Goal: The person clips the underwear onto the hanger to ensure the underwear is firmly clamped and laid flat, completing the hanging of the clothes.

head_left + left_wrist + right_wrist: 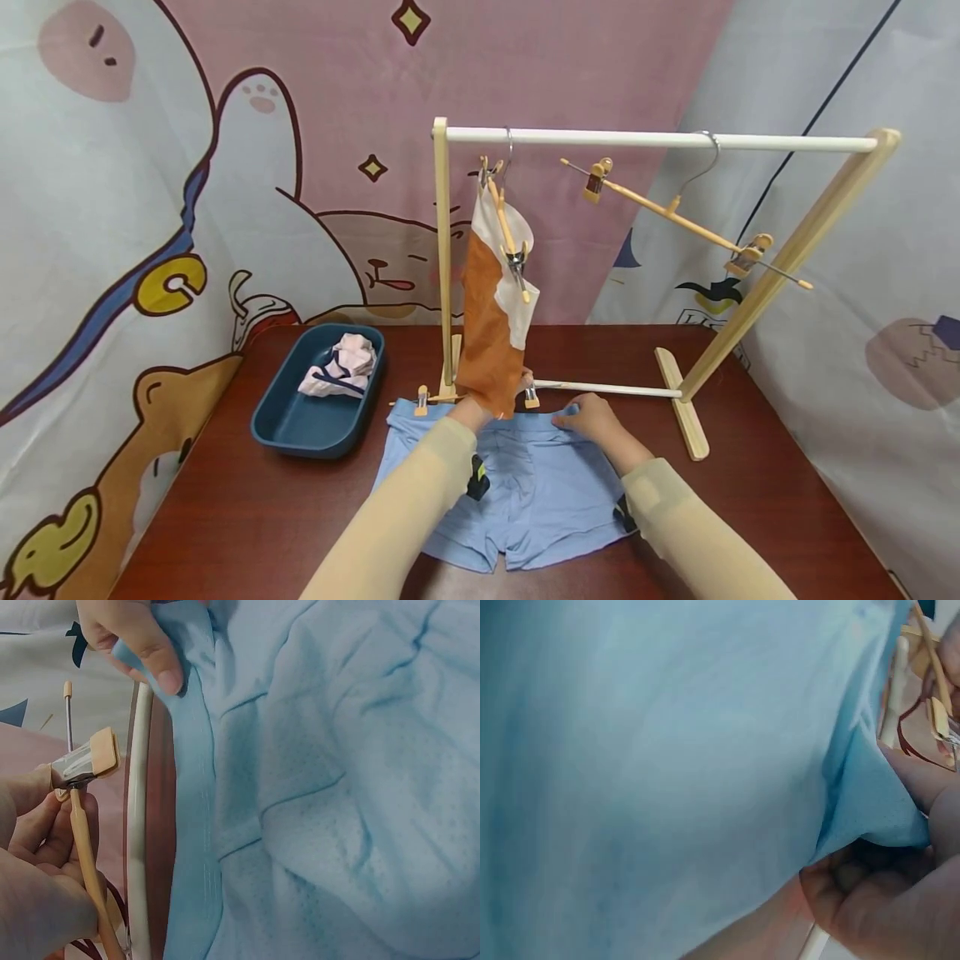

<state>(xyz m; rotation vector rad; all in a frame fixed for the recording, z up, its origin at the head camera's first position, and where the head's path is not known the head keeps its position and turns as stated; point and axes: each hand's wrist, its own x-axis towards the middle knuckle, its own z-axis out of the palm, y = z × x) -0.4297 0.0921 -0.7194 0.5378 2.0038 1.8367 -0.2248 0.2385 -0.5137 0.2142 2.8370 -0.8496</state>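
Light-blue shorts [517, 483] lie spread over the table, waistband toward the rack. My right hand [596, 421] pinches the right end of the waistband, a fold of cloth between thumb and fingers in the right wrist view. A wooden clip hanger [84, 832] lies along the waistband, one clip [422, 402] at its left end. My left hand [45, 855] pinches the hanger's other clip [94, 757], which stands apart from the waistband. In the head view, a hanging orange-and-white garment [487, 317] hides much of my left hand [474, 412].
The garment hangs from another clip hanger on a wooden rack [442, 250] with a white rail [585, 137]. Farther right on the rail hangs a bare clip hanger [675, 217]. A blue basin [300, 437] at the left holds a crumpled pale-pink cloth [345, 362].
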